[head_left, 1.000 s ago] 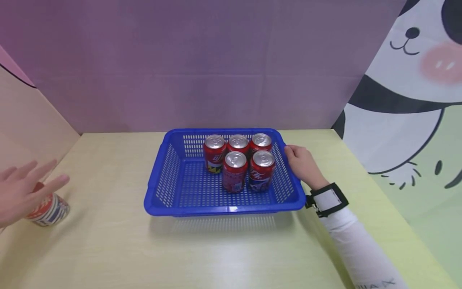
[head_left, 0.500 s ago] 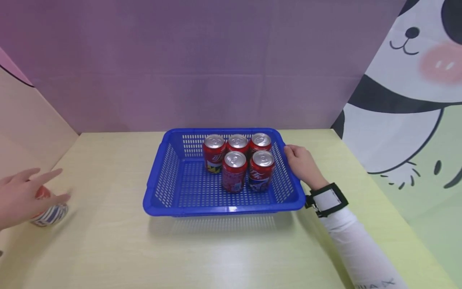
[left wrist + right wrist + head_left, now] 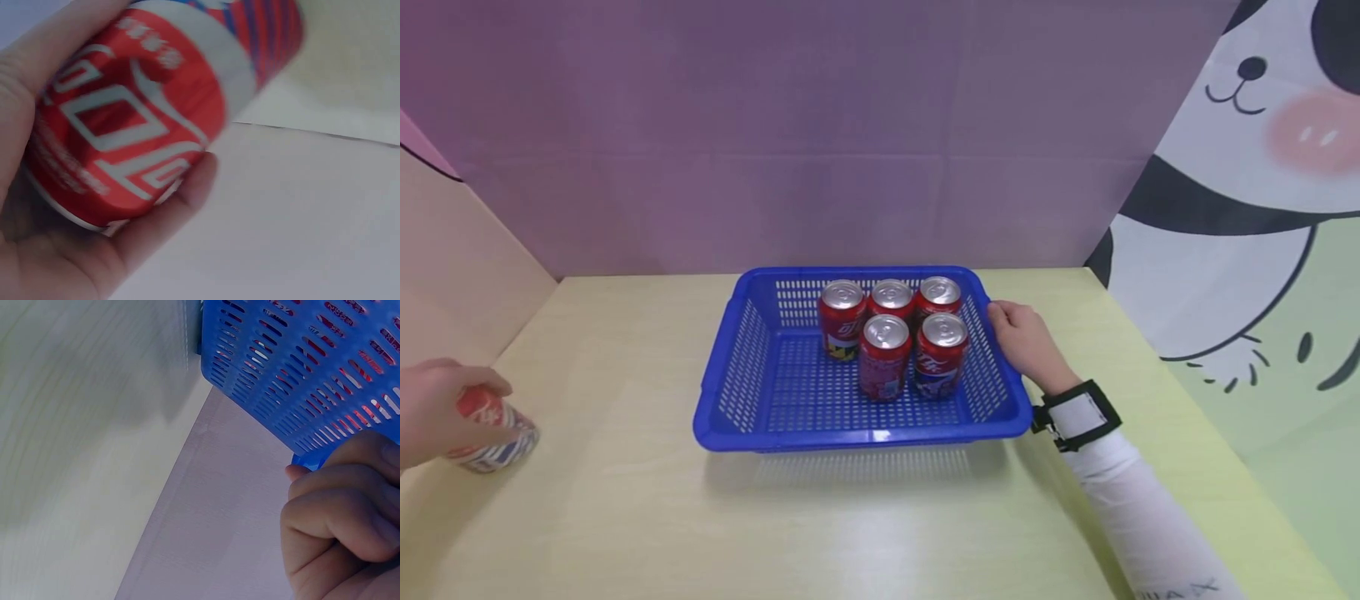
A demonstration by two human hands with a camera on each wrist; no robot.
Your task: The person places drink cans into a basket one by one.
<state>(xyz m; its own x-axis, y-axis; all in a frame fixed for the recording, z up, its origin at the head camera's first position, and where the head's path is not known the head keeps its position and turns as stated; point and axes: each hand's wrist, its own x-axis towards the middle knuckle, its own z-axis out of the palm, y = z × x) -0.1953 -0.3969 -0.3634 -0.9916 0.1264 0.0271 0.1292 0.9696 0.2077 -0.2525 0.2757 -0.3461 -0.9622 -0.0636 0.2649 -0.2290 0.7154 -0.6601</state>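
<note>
At the far left of the head view, my left hand point(image 3: 437, 410) grips a red soda can point(image 3: 501, 448) with white and blue stripes. The left wrist view shows thumb and fingers curled round this can point(image 3: 134, 119), which looks tilted. My right hand point(image 3: 1028, 346) grips the right rim of a blue plastic basket point(image 3: 865, 439). In the right wrist view its fingers curl at the edge of the perforated basket wall point(image 3: 262, 375). Several red soda cans point(image 3: 883, 358) stand upright in the right half of the basket.
The basket sits on a pale wooden table point(image 3: 625, 500). A purple backdrop point(image 3: 850, 142) rises behind the table. A pale wall point(image 3: 460, 258) borders the left side, and a panda-printed wall point(image 3: 1262, 292) borders the right.
My left hand has come down over the can at the left, and its spread fingers have closed round it. The right hand and the basket hold their place.
</note>
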